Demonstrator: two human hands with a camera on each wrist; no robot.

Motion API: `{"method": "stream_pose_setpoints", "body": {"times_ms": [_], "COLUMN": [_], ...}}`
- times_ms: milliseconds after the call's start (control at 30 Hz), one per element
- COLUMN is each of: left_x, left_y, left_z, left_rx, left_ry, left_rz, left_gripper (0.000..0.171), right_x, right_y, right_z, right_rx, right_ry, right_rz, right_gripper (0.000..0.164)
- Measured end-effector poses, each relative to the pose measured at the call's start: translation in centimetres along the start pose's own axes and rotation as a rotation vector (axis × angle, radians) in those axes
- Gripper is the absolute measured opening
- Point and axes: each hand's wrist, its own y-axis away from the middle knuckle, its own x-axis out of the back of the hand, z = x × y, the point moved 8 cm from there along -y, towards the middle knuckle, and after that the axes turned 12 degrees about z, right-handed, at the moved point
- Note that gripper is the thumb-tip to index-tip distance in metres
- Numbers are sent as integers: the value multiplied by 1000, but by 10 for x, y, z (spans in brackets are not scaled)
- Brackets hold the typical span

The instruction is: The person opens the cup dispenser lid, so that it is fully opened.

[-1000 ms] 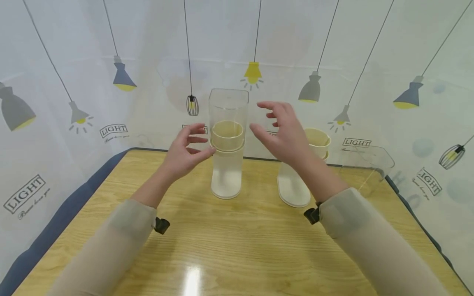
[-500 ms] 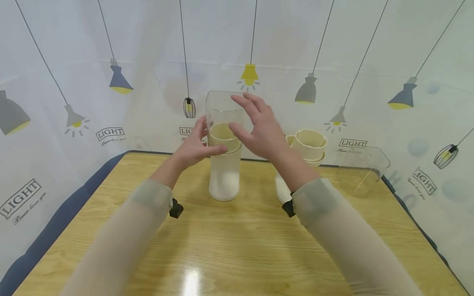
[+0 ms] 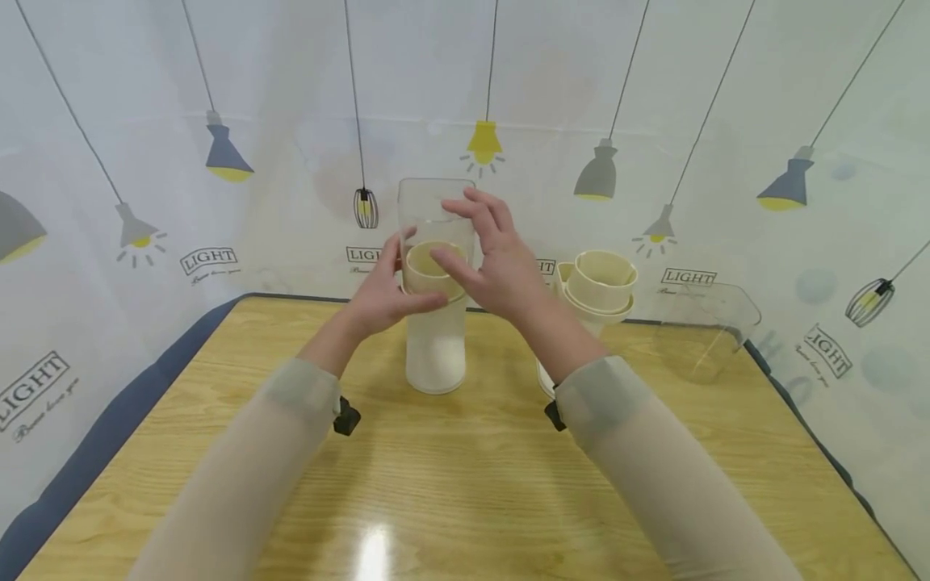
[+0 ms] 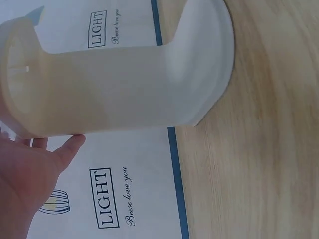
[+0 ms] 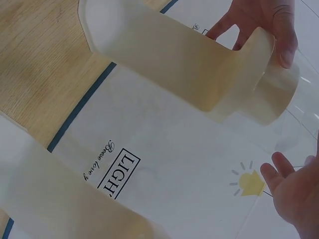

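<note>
A cream stand (image 3: 436, 355) with a round collar (image 3: 417, 270) at its top stands upright on the table. A clear, open-topped container (image 3: 425, 198) sits upright over that collar. With thumb in front and fingers behind, my left hand (image 3: 381, 294) holds the container's lower end around the collar; the right wrist view shows this left hand (image 5: 261, 17) from the far side. At the container's right side is my right hand (image 3: 504, 270), fingers apart and loosely bent. In the right wrist view the right hand (image 5: 296, 191) lies near the clear wall; whether it touches cannot be told.
A second cream stand (image 3: 603, 282) with a like collar stands to the right, partly behind my right forearm. Farther right, another clear container (image 3: 708, 331) rests on the wooden table (image 3: 465, 484). A lamp-printed cloth (image 3: 291, 97) rises behind the table edge.
Both hands have come in toward the container. My left hand has gone from beside it to holding its lower end. My right hand has moved left to the container's side.
</note>
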Motion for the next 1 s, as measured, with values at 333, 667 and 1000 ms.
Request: {"method": "stream_pose_setpoints", "body": {"times_ms": [333, 667, 1000], "left_x": [-4, -10, -15], "left_y": [13, 28, 38], "left_z": [0, 3, 13], "left_rx": [-21, -38, -75], "left_ry": [29, -68, -175], "left_rz": [100, 258, 413], "left_gripper": [123, 132, 132], "right_x": [0, -3, -4], "right_y": [-1, 1, 3], "right_z": [4, 12, 16], "right_rx": [-8, -42, -107], "right_ry": [-78, -165, -271], "right_rz": [32, 60, 56], "right_gripper": [69, 79, 81]}}
